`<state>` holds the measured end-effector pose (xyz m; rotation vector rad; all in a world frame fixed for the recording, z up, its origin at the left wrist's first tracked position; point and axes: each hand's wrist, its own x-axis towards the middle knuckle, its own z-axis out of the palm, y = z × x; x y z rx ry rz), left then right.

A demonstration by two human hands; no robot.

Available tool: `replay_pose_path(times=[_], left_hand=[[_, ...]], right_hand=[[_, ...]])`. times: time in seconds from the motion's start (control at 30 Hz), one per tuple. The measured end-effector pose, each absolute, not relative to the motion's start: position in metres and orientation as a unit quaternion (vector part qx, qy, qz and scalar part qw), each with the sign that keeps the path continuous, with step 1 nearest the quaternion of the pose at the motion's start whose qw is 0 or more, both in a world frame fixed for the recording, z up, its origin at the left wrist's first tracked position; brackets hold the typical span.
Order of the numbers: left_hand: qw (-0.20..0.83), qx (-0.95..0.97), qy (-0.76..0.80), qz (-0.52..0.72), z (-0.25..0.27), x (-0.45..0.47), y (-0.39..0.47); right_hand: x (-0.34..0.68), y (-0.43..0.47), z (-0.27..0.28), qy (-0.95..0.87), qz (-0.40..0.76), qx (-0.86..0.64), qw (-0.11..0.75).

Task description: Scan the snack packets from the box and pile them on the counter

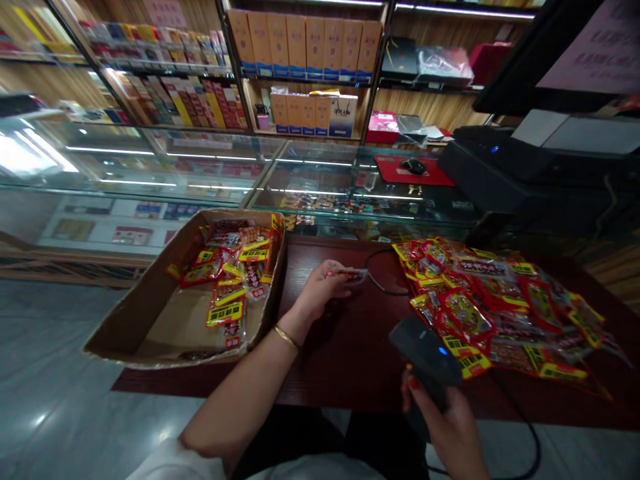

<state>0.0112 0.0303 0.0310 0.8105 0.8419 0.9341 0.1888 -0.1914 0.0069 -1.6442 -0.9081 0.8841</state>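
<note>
Head camera, and the left hand (320,288) is out over the dark red wooden table (345,360), thumb and fingers pinching 1 small clear-and-red snack packet (350,274), its free end poking out to the hand's right. A gold bracelet (286,337) circles the wrist just behind. Over on the other side, the right hand (445,423) is wrapped around the handle of a black barcode scanner (425,350), fingers closed on the grip, a blue light glowing on the scanner's head, which sits ahead of the knuckles and to their left. A black cable (533,433) bends in a wide curve to the right of that hand.

To the left of the left hand, there's an open cardboard carton (117,327), red-and-yellow snack packets (230,273) scattered inside, mostly in the half nearer the hand, with bare cardboard showing farther off. Ahead of the right hand and to its right, a big heap of similar packets (500,307) spreads over the table, its near edge just beside the scanner.

Beyond both hands runs a glass display counter (325,173), and on it, ahead of the right hand, a black computer mouse (413,165) sits on a red mouse pad (387,170). Farthest ahead of the left hand, a row of tan boxes (315,47) lines a shelf.
</note>
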Motion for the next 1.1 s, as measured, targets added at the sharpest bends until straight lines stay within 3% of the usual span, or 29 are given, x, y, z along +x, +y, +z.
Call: replay_pose_path(times=[0.27, 0.67, 0.9, 1.1], left_hand=[[0.793, 0.350, 0.307, 0.393, 0.033, 0.017, 0.023], [0.799, 0.317, 0.302, 0.412, 0.029, 0.016, 0.026], [0.806, 0.318, 0.302, 0.398, 0.031, 0.014, 0.027], [0.773, 0.320, 0.385, 0.389, 0.023, 0.016, 0.036]], right_hand=[[0.204, -0.185, 0.023, -0.431, 0.252, -0.741, 0.449], [0.192, -0.184, 0.033, -0.417, 0.238, -0.753, 0.451], [0.199, -0.183, 0.021, -0.404, 0.258, -0.742, 0.469], [0.192, -0.169, -0.007, -0.348, 0.369, -0.648, 0.568]])
